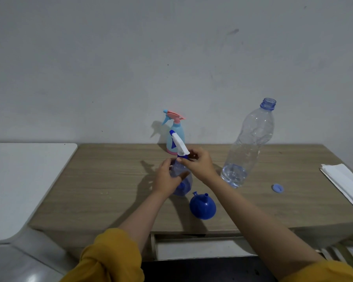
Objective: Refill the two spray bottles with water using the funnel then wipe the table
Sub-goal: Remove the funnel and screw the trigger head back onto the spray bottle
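On the wooden counter [102, 180], the left hand [167, 178] grips a clear blue-tinted spray bottle [181, 180]; the right hand [200, 165] pinches its white trigger head [180, 145]. Just below the hands lies an upturned blue plastic funnel [202, 206]; right of them stands an uncapped clear water bottle [249, 145].

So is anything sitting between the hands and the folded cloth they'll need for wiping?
Nothing visible blocks it. The white folded cloth lies at the table's right edge; only the small blue cap lies roughly on the way, flat and low. The big water bottle stands farther back. Both hands are busy on the clear spray bottle.
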{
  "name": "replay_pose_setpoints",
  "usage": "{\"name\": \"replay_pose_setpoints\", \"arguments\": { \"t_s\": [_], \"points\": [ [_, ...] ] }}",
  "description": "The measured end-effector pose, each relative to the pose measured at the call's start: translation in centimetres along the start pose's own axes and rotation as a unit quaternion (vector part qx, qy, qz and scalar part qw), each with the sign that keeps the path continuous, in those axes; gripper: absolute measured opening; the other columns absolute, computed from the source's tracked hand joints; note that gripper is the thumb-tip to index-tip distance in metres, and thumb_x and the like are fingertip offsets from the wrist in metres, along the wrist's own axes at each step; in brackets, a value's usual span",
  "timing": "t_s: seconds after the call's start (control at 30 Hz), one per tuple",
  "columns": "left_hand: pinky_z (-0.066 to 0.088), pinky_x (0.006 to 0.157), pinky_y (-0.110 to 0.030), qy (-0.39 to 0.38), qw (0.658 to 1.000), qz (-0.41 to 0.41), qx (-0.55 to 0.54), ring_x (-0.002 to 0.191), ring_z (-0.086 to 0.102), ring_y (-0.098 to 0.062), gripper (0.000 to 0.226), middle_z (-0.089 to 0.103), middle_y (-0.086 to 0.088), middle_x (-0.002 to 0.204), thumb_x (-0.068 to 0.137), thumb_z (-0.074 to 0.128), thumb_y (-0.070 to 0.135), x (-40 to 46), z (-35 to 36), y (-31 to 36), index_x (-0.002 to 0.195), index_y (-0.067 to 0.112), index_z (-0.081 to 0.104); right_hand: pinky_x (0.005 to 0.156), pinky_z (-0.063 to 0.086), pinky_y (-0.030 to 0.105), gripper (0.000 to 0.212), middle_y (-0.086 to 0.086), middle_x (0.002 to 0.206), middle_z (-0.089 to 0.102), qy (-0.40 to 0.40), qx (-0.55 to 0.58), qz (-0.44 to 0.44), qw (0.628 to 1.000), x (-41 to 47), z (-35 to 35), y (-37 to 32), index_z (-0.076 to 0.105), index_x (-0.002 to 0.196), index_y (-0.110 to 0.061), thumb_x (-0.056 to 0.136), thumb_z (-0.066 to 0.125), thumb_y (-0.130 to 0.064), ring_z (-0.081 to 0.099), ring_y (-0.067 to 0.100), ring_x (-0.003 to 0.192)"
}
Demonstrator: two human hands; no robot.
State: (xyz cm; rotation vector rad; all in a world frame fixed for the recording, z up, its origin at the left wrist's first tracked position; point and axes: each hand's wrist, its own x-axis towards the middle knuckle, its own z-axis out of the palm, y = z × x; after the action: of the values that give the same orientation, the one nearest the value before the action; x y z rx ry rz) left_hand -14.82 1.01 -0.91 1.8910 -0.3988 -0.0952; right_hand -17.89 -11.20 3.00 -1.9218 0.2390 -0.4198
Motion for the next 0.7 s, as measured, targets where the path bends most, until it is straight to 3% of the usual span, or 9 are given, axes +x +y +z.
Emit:
{"name": "replay_pose_setpoints", "arguments": {
  "t_s": [0.13,0.27,0.43,0.5,0.63,0.7],
  "points": [
    [0.046,0.080,-0.022,0.005,1.000,0.000,0.003,0.102,0.055,-0.009,0.055,0.059,0.008,0.111,0.069,0.080,0.033,0.1,0.2,-0.4,0.116,0.021,0.055,0.087,0.053,0.029,0.036,0.002,0.105,0.065,-0.013,0.035,0.022,0.999,-0.3,-0.3,0.2,0.061,0.107,-0.015,0.076,0.078,-0.010,0.062,0.015,0.098],
    [0.046,0.078,-0.022,0.012,1.000,0.005,0.008,0.099,0.057,-0.009,0.053,0.061,0.008,0.107,0.067,0.081,0.033,0.3,0.4,-0.8,0.112,0.021,0.057,0.083,0.054,0.029,0.036,0.002,0.100,0.064,0.012,0.061,0.039,0.997,-0.4,0.1,0.1,0.055,0.096,-0.019,0.072,0.081,-0.013,0.063,0.017,0.095],
    [0.046,0.081,-0.023,0.020,1.000,-0.002,-0.005,0.099,0.057,-0.010,0.058,0.060,0.007,0.109,0.066,0.081,0.036,0.4,0.5,-1.1,0.116,0.019,0.057,0.091,0.055,0.033,0.038,0.004,0.107,0.067,0.018,0.077,0.036,0.996,-0.4,0.4,0.5,0.063,0.117,-0.012,0.082,0.074,-0.019,0.064,0.016,0.102],
    [0.046,0.079,-0.021,0.024,1.000,0.003,-0.010,0.098,0.058,-0.010,0.055,0.060,0.007,0.106,0.067,0.081,0.033,0.4,0.5,-1.0,0.114,0.018,0.057,0.091,0.056,0.036,0.034,0.003,0.106,0.068,0.029,0.078,0.039,0.996,-0.6,0.6,0.6,0.065,0.113,-0.012,0.080,0.075,-0.019,0.065,0.015,0.101],
    [0.044,0.072,-0.014,0.024,1.000,0.006,-0.014,0.095,0.059,-0.010,0.047,0.063,0.005,0.103,0.068,0.081,0.027,0.4,0.6,-1.1,0.108,0.019,0.057,0.076,0.054,0.021,0.032,-0.003,0.089,0.065,0.075,0.098,0.050,0.991,-0.9,1.1,0.2,0.058,0.092,-0.017,0.071,0.083,-0.012,0.064,0.011,0.086],
    [0.045,0.072,-0.015,0.023,1.000,0.006,-0.014,0.097,0.059,-0.011,0.046,0.064,0.004,0.104,0.068,0.081,0.023,0.5,0.6,-1.4,0.108,0.021,0.057,0.070,0.052,0.015,0.033,-0.003,0.088,0.064,0.087,0.113,0.045,0.989,-1.2,1.4,0.4,0.058,0.095,-0.013,0.072,0.082,-0.009,0.063,0.007,0.082]
  ]
}}
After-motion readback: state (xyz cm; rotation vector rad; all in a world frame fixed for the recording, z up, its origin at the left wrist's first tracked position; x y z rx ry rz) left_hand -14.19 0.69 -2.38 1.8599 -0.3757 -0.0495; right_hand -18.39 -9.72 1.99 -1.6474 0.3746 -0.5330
